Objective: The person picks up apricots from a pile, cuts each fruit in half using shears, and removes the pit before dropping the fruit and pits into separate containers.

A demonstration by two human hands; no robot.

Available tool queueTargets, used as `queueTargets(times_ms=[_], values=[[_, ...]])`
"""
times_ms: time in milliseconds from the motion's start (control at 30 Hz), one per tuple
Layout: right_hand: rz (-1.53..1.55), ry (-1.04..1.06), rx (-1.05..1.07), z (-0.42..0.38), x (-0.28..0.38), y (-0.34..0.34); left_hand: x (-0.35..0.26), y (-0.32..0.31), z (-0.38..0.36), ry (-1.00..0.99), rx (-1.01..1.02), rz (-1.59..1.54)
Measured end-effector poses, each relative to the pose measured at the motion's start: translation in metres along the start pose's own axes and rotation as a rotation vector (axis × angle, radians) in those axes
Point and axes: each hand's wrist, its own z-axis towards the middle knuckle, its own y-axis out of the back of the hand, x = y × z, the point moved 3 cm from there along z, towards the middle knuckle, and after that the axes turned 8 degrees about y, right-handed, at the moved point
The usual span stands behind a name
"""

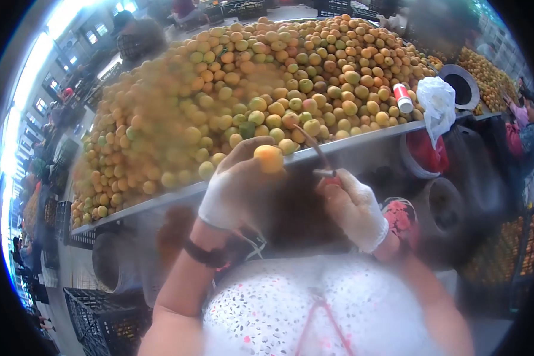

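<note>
My left hand (234, 184), in a white glove with stained fingers, grips a yellow-orange apricot (269, 159) at its fingertips. A second white glove covers my right hand (353, 210), which is closed around the red handle of a small tool (317, 145). Its thin brown part curves up and left toward the fruit heap; the lens blur hides whether it is a knife blade. Both hands are held just in front of the table's metal edge (338, 144). Beyond them rises a large heap of apricots (314, 83), yellow, green and orange.
A red-and-white bottle (403, 98) and a crumpled white plastic bag (436, 101) lie at the table's right. Near them is a dark round container (458, 86). Below stand a red-lined bucket (424, 155) and, lower left, a black crate (104, 323). Other people are farther off.
</note>
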Motion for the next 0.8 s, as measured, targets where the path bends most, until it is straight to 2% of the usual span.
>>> queueTargets(times_ms=[67,167,233,300,400,500,567,700,733,800], values=[[-0.003,0.072,-0.001,-0.004,0.008,-0.004,0.001,-0.028,-0.008,0.042,-0.025,-0.318],[-0.135,0.247,0.033,-0.011,0.023,-0.010,0.008,-0.041,-0.015,0.071,0.060,-0.341],[-0.135,0.261,0.024,-0.015,0.025,-0.011,0.005,-0.053,-0.019,0.073,0.109,-0.400],[-0.132,0.281,0.022,-0.017,0.021,-0.013,-0.007,-0.065,-0.025,-0.055,0.011,-0.293],[0.092,0.216,0.009,-0.019,0.010,-0.016,-0.003,-0.059,-0.028,-0.047,0.049,-0.254],[0.114,0.231,0.018,-0.023,0.027,-0.018,0.003,-0.061,-0.034,-0.063,0.079,-0.281],[-0.132,0.413,-0.027,-0.027,0.045,-0.017,-0.003,-0.066,-0.042,-0.023,0.046,-0.211],[-0.183,0.431,-0.008,-0.031,0.049,-0.017,0.000,-0.063,-0.052,0.017,-0.011,0.001],[-0.211,0.379,0.010,-0.032,0.051,-0.018,0.002,-0.062,-0.052,0.015,-0.014,0.001],[-0.238,0.324,0.029,-0.034,0.050,-0.021,0.003,-0.063,-0.051,-0.032,0.073,-0.421]])
